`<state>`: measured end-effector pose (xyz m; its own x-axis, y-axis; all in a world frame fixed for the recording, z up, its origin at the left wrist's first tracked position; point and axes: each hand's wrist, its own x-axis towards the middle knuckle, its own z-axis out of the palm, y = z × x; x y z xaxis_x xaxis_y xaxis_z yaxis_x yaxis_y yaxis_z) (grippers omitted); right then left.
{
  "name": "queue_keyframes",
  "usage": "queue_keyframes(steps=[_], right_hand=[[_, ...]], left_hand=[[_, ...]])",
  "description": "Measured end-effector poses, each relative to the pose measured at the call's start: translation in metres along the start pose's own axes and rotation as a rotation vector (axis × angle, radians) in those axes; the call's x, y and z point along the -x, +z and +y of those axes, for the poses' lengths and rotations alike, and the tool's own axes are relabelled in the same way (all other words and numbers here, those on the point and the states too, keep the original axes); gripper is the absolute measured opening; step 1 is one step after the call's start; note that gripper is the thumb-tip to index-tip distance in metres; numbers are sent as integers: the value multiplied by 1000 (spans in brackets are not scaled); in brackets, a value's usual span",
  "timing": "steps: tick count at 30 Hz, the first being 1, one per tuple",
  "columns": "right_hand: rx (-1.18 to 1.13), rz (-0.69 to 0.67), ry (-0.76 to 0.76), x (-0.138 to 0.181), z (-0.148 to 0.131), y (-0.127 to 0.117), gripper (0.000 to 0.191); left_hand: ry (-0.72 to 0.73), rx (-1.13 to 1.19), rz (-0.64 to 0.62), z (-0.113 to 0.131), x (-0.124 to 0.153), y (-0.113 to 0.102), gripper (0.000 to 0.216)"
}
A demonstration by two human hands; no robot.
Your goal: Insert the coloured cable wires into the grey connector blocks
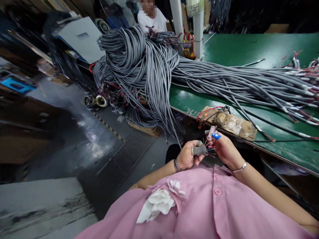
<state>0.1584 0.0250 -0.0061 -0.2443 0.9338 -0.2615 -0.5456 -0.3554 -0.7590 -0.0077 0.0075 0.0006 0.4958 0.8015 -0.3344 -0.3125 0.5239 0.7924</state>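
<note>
My left hand (187, 155) is closed around the end of a grey cable, and grey wrapping covers its thumb and a fingertip. Thin coloured wires (208, 149) fan out of that cable end towards my other hand. Close beside it, my right hand (225, 149) has its fingers bent and pinched at the wires; blue and pale tape covers its fingertips. Exactly which wire it grips is too small to make out. Both hands are in front of my pink shirt, just off the table's near edge.
A large heap of grey cables (159, 69) drapes over the green table (249, 49) and hangs off its left end. A wooden block (231, 124) with a wired fixture sits at the near edge. Across the table is a person in a white shirt (153, 21).
</note>
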Motion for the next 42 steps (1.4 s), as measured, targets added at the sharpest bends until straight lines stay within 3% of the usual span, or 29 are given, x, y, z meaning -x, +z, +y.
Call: queue_keyframes(steps=[12,20,29,35,42], right_hand=[[104,109,-105,-7,6,0,39],[-58,59,-23,-8,-2,8,39],[-65,94,24,-5,-4,10,41],[-121,-12,83,-5,-4,3,49],[0,33,24,-4,-6,0,24]], left_hand=[[-4,123,-26,-7,-11,2,33],[-24,152,6,-3,-14,5,34],[-51,119,27,-9,-13,6,35],[-23,43,58,-8,-4,5,35],[48,-108,135,-10,8,10,34]])
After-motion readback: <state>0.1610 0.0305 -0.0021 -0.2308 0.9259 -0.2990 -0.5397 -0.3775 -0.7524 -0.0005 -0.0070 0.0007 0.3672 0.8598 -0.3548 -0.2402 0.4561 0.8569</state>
